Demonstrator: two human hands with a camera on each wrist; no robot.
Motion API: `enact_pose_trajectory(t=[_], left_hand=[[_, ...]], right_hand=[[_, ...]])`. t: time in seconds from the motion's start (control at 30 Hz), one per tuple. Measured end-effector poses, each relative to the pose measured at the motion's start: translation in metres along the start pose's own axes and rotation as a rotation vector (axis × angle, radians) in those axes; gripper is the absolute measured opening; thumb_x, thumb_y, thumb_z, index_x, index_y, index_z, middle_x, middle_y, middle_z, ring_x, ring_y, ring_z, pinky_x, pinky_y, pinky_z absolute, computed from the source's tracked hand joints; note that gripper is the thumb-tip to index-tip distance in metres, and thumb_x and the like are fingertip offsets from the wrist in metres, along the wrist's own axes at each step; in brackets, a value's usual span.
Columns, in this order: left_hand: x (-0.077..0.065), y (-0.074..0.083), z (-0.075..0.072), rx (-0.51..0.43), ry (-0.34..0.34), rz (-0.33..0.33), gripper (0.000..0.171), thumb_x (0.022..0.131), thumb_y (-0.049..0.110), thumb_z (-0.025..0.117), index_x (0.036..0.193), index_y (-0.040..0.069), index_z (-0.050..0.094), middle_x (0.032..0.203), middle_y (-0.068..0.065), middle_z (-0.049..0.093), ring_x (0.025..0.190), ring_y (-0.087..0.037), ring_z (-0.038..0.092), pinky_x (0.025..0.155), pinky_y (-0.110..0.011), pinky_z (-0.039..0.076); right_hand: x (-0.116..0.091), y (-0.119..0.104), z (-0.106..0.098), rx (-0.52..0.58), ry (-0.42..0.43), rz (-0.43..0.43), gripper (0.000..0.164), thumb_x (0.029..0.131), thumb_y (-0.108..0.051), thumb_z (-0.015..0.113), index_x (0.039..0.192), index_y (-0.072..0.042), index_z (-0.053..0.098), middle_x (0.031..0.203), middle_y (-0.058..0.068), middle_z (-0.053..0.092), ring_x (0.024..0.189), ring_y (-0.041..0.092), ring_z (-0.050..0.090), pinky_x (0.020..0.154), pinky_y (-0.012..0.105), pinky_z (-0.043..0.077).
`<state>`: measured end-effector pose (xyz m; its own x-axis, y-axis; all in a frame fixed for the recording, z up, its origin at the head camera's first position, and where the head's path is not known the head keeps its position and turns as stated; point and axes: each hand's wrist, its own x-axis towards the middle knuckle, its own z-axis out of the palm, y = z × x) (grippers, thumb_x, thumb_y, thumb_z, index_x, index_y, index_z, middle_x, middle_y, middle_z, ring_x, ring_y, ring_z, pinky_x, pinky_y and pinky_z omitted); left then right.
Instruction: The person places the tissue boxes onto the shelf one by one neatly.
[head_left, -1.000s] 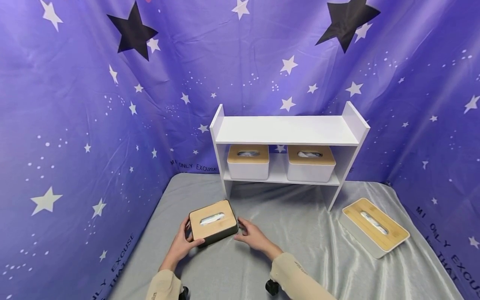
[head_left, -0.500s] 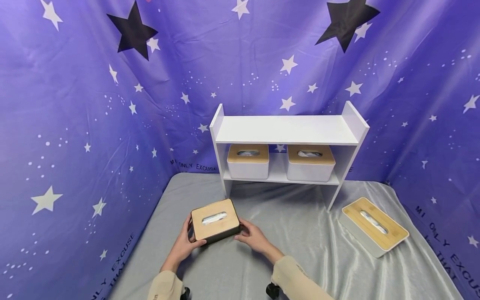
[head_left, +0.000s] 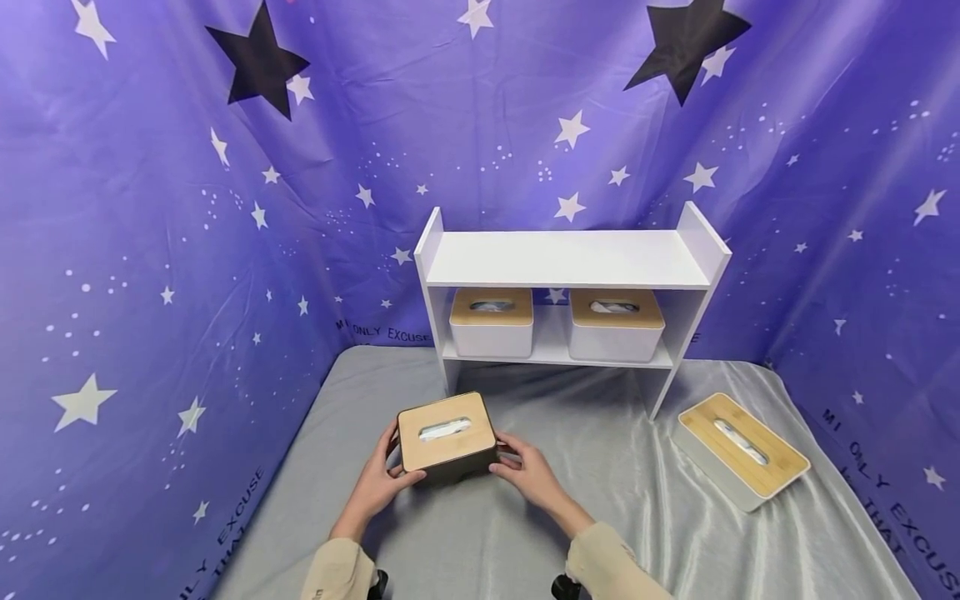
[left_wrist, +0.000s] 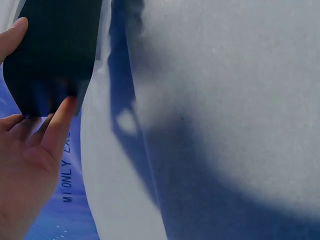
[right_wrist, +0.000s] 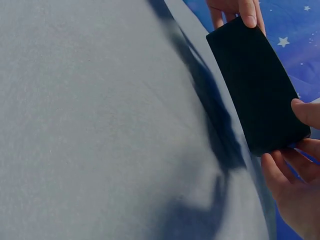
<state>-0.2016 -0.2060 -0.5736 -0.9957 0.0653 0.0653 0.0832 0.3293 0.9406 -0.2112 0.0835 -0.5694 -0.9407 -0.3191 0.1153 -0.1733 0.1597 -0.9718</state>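
Note:
A tissue box (head_left: 448, 448) with a dark body and a light wooden lid is held between both hands, white tissue showing in its slot. My left hand (head_left: 378, 483) grips its left end, thumb at the near side. At the right end my right hand (head_left: 534, 479) holds it, thumb on the near side and fingers against the end. In the left wrist view, the box's dark side (left_wrist: 55, 55) has the left thumb and fingertips on it. Both hands hold the dark box (right_wrist: 259, 90) in the right wrist view, with its shadow lying apart on the cloth.
A white two-tier shelf (head_left: 566, 260) stands behind; its lower tier holds two white tissue boxes with wooden lids, a left one (head_left: 492, 340) and a right one (head_left: 615, 343). Another white tissue box (head_left: 742, 450) sits angled at the right on the grey cloth (head_left: 600, 467). Purple star-print curtains surround the table.
Both hands have moved a little to the right with the dark tissue box between them, bringing it slightly nearer the shelf. The other boxes have stayed put; the head view has shifted slightly.

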Motion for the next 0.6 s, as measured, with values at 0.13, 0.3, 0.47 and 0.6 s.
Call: enact_pose_trajectory(t=[0.13, 0.3, 0.47, 0.6], left_hand=[[0.0, 0.006, 0.003, 0.012, 0.014, 0.021, 0.106, 0.077, 0.013, 0.086, 0.16, 0.011, 0.02, 0.166, -0.017, 0.019, 0.148, -0.044, 0.028, 0.101, -0.045, 0.055], [-0.002, 0.019, 0.005, 0.047, 0.036, 0.068, 0.105, 0.078, 0.016, 0.086, 0.159, 0.011, 0.02, 0.165, -0.016, 0.023, 0.146, -0.042, 0.034, 0.101, -0.047, 0.055], [-0.001, 0.035, 0.007, 0.071, 0.065, 0.122, 0.104, 0.077, 0.02, 0.087, 0.159, 0.016, 0.024, 0.162, -0.012, 0.032, 0.144, -0.037, 0.039, 0.103, -0.054, 0.051], [-0.001, 0.042, 0.01, 0.051, 0.069, 0.16, 0.102, 0.076, 0.019, 0.088, 0.158, 0.02, 0.026, 0.159, -0.011, 0.037, 0.143, -0.033, 0.04, 0.105, -0.053, 0.05]], right_hand=[[-0.003, -0.003, -0.005, 0.061, 0.046, -0.018, 0.055, 0.089, 0.004, 0.069, 0.14, 0.01, 0.049, 0.144, 0.032, 0.047, 0.13, 0.048, 0.051, 0.103, 0.042, 0.053], [-0.006, -0.009, -0.009, 0.096, 0.115, -0.046, 0.049, 0.086, 0.005, 0.071, 0.132, 0.009, 0.055, 0.138, 0.031, 0.053, 0.126, 0.047, 0.055, 0.099, 0.036, 0.057], [-0.01, -0.017, -0.013, 0.091, 0.198, -0.055, 0.044, 0.084, 0.006, 0.074, 0.125, 0.004, 0.06, 0.132, 0.027, 0.059, 0.119, 0.044, 0.062, 0.092, 0.031, 0.06], [-0.014, -0.021, -0.016, 0.083, 0.233, -0.052, 0.042, 0.084, 0.004, 0.075, 0.123, 0.002, 0.061, 0.131, 0.025, 0.061, 0.116, 0.042, 0.064, 0.09, 0.028, 0.06]])
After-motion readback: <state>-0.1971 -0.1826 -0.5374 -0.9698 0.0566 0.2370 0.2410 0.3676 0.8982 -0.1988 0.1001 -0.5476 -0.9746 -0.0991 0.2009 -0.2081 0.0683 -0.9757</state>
